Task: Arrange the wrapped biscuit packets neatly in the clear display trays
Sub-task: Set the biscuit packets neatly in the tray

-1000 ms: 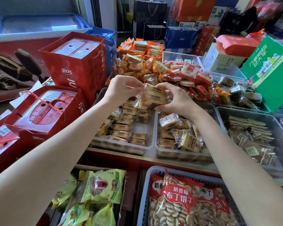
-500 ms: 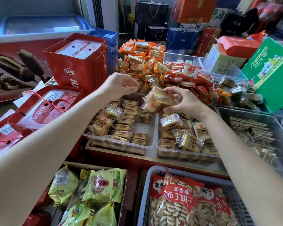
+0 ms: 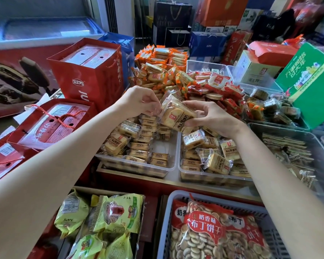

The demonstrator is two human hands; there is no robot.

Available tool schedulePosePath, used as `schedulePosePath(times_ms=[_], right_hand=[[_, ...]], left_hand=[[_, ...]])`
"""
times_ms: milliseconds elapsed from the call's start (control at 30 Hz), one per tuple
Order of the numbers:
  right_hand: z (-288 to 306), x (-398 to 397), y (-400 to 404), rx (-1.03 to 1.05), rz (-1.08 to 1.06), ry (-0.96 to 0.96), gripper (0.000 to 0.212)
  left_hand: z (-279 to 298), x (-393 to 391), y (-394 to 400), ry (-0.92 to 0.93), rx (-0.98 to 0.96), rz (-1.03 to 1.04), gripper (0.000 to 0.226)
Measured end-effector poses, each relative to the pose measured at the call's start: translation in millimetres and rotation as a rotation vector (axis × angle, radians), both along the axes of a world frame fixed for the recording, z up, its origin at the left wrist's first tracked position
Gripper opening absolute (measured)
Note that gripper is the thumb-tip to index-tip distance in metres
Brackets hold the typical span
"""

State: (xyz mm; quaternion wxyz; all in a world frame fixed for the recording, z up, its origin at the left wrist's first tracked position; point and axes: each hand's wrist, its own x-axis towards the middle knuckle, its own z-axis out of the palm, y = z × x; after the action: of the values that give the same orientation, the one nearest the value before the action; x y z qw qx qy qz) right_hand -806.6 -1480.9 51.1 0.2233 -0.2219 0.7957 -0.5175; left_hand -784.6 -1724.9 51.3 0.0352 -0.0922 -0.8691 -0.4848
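A clear-wrapped yellow biscuit packet (image 3: 176,116) is held in the air above the gap between two clear display trays. My right hand (image 3: 211,118) grips its right side with curled fingers. My left hand (image 3: 140,101) pinches the wrapper's left edge. The left tray (image 3: 138,166) holds packets stacked in rows, with some loose ones on top and a bare patch at its right end. In the right tray (image 3: 213,177) the packets lie in a loose jumble.
Behind the trays lie heaps of orange packets (image 3: 161,68) and red packets (image 3: 213,86). Red gift bags (image 3: 90,71) stand at left, a green box (image 3: 310,85) at right. Another clear tray (image 3: 292,146) holds flat packets. A grey basket (image 3: 213,227) of biscuit bags sits below.
My left hand came back to the packet and now pinches its left edge. The packet has turned, with its flat printed face now towards me.
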Motion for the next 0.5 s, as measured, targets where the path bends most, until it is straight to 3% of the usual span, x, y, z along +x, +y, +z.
schedulePosePath(times_ms=[167,233,300,367,433,500], right_hand=[[-2.7,0.0,-1.7,0.051,-0.032,0.033,0.058],[-1.5,-0.1,-5.5,0.146,-0.054,0.123,0.057],[0.6,0.0,-11.9,0.282,-0.053,0.258,0.06],[1.8,1.1,-19.3,0.319,-0.041,0.346,0.062],[2.0,3.3,-24.3,0.288,-0.036,0.383,0.063],[-0.2,4.4,-22.9,0.26,-0.032,0.397,0.063]], left_hand=[[0.7,2.4,3.1,-0.123,-0.071,-0.006,0.01],[3.8,4.4,4.3,-0.209,-0.076,-0.054,0.031],[7.0,8.2,11.8,-0.26,-0.095,-0.123,0.066],[6.4,11.0,23.0,-0.226,-0.233,-0.146,0.084],[0.7,10.4,31.1,-0.144,-0.385,-0.115,0.08],[-3.4,9.7,32.3,-0.127,-0.401,-0.081,0.071]])
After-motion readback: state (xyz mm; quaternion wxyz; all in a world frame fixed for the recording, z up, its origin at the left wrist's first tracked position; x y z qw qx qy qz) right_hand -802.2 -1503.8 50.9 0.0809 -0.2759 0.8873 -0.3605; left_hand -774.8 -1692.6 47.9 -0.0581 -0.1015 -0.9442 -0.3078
